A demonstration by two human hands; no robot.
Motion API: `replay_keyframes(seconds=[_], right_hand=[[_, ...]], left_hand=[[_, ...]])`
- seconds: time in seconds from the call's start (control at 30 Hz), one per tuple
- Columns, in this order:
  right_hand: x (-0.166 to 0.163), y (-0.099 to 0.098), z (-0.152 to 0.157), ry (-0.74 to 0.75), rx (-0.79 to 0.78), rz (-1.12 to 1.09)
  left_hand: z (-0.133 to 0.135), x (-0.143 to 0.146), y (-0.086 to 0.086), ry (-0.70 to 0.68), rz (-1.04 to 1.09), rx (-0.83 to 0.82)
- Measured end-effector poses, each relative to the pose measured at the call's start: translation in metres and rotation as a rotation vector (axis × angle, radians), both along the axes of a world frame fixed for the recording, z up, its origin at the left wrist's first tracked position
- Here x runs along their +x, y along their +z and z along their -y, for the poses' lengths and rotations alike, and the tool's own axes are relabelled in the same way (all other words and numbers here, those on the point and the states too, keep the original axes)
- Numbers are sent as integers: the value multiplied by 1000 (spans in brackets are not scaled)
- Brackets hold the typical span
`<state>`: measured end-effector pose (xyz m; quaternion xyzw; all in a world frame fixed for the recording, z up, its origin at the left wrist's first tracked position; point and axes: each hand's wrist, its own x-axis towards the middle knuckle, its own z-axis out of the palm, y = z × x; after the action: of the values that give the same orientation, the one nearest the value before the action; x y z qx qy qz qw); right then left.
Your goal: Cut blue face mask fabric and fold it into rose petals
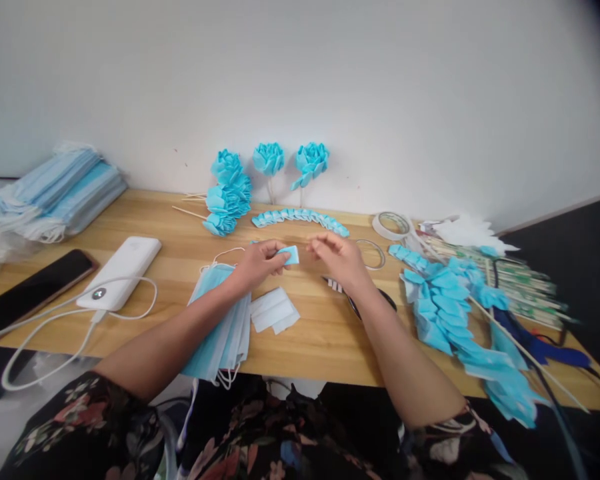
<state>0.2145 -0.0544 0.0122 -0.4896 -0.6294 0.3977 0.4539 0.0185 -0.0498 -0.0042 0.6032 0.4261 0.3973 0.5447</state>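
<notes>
My left hand point(267, 260) pinches a small folded piece of light-blue mask fabric point(291, 255) above the table. Just to its right, my right hand point(337, 259) has thumb and fingertips brought together, apart from the fabric; whatever they hold, if anything, is too small to make out. Below my hands lie a few cut pale fabric pieces point(275, 310). Under my left forearm rests a stack of blue face masks point(225, 327). A black-handled tool point(387, 300), perhaps scissors, is partly covered by my right forearm, with small white strips point(335, 285) near it.
Behind stand blue fabric flowers point(269, 160) on sticks, with a curved row of folded pieces point(300, 215) before them. Tape rolls point(391, 225) and blue petal strips point(440, 300) lie right. More masks point(75, 187), a phone point(40, 287) and a cabled power bank point(125, 270) occupy the left.
</notes>
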Motion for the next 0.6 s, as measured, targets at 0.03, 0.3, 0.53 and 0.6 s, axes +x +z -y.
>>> replay_keyframes(seconds=[0.03,0.3,0.53,0.6], right_hand=[[5,7,0,-45,8,-42],[51,39,32,-94,95,330],[63,-1,72,-57,126,710],[60,-5,76,-55,172,764]], left_hand=[[0,0,0,15,4,-4],[2,0,2,24,9,-14],[-1,-1,-1,59,-5,-13],[-1,-1,-2,51,-3,-15]])
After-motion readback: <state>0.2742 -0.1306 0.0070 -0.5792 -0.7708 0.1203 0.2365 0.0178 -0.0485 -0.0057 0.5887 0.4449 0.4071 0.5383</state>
